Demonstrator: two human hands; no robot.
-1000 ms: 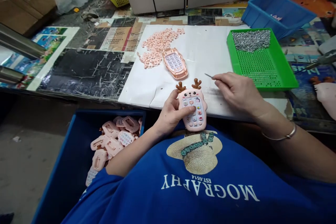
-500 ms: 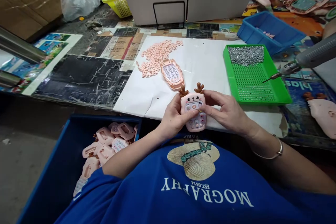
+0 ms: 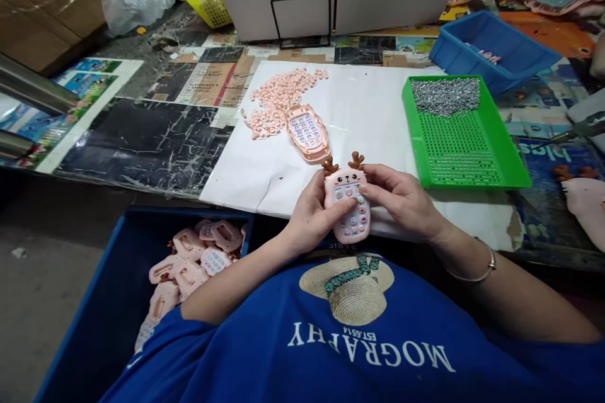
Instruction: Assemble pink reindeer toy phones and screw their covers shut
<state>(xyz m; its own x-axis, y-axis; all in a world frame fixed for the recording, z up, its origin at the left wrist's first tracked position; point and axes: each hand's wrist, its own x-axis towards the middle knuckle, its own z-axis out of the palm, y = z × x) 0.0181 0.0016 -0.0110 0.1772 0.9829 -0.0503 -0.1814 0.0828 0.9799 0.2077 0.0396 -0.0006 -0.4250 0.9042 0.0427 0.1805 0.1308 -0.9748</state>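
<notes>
**Q:** State the location of the phone (image 3: pixel 350 230).
**A:** Centre of the frame, by the near edge of the counter (image 3: pixel 137 138). The keypad side faces up, towards the wearer.

**Q:** State the condition of each hand.
**A:** The left hand (image 3: pixel 307 217) is closed on the phone's left side, thumb laid across the keys. The right hand (image 3: pixel 406 201) grips the upper right side, thumb at the keypad's upper right corner. I cannot tell what the fingers behind the phone are doing, or whether they hold anything else.

**Q:** Specify alignment.
**A:** The long axis runs nearly straight up and down the frame, antlers (image 3: pixel 357 160) at the far end. The phone sits between the hands. Neither is nearer; both touch it. The left thumb reaches further in over the keys.

**Q:** List adjacent items.
**A:** Just beyond, slightly left: a shell (image 3: pixel 312 152) on the white sheet (image 3: pixel 373 107), its long axis tilted, far end leaning left. The small pink parts (image 3: pixel 283 91) lie beside it. Right of centre: the green tray (image 3: pixel 503 138), metal pieces (image 3: pixel 447 97) gathered at its far end.
</notes>
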